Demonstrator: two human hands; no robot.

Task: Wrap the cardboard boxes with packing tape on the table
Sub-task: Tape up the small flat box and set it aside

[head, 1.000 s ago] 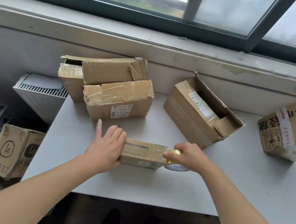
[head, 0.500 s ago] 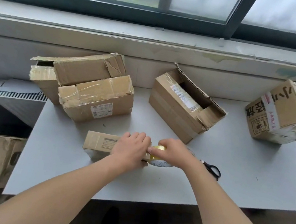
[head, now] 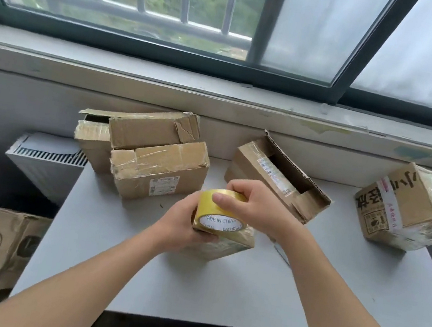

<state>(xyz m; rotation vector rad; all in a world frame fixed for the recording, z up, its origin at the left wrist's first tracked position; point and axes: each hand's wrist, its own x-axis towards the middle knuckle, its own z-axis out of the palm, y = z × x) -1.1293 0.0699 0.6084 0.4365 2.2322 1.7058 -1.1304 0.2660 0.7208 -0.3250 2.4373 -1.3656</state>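
Head view: right hand (head: 255, 210) grips the tape roll (head: 216, 214), left hand (head: 179, 228) clasps the small box (head: 237, 244) beneath it, both raised above the table (head: 134, 277). Judged best: keep the tape taut, pressing it flat round each edge.

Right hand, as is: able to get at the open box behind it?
Reach, likely yes: the open box sits just beyond the right hand, nothing between. But that hand grips the tape roll.
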